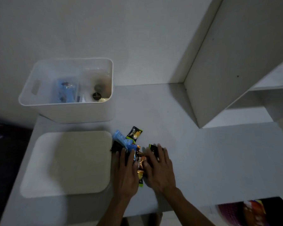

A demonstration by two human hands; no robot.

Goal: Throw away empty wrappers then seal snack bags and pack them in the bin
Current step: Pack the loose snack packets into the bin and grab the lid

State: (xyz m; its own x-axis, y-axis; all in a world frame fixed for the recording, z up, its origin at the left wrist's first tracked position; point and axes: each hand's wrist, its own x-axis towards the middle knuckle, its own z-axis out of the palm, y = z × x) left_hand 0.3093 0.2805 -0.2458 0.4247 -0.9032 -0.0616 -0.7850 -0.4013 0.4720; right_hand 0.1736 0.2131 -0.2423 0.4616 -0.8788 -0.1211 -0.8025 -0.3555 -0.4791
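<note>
Both hands, left (127,170) and right (159,168), press flat, fingers straight, on crinkly foil snack packets (140,162) beside a rounded lid (67,163)

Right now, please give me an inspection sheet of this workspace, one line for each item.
Surface: grey table, dimly lit.
Job's things: white bin at the back left, open, with a blue packet and other items inside; small snack wrappers heaped at table centre.
Clutter: flat beige lid lying in front of the bin.
Grippers: left hand and right hand lie with fingers spread on the wrapper heap; neither clearly pinches one.
Cables: nothing seen.
Surroundings: pale wall behind; white shelf unit at right; colourful blurred object at lower right.
</note>
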